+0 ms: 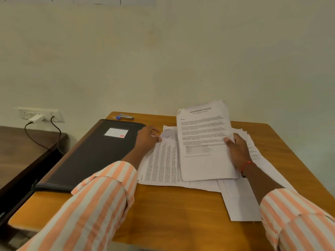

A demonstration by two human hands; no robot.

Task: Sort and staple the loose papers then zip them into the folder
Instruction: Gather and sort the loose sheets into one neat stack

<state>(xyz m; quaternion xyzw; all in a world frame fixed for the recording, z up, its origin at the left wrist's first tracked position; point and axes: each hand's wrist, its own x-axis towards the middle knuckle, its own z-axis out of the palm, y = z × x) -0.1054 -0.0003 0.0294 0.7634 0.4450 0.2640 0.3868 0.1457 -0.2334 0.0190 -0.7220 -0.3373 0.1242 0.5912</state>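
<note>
Right hand [238, 153]: thumb on the face, fingers behind, clamped on the right edge of the top sheet [204, 142].
Left hand [146, 139]: fingertips at the upper left corner of the loose papers [163, 163]; pinching or only touching, cannot tell.
Top sheet: centre right of frame, long axis up the frame, title end farthest and lifted.
Loose papers: fanned on the table [172, 214].
Folder [94, 154]: black, left of the papers, long axis slanting lower left to upper centre.
Stapler [126, 117]: just beyond the folder, lying crosswise.

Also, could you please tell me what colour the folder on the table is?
The folder is black, seen best in the head view.
</note>
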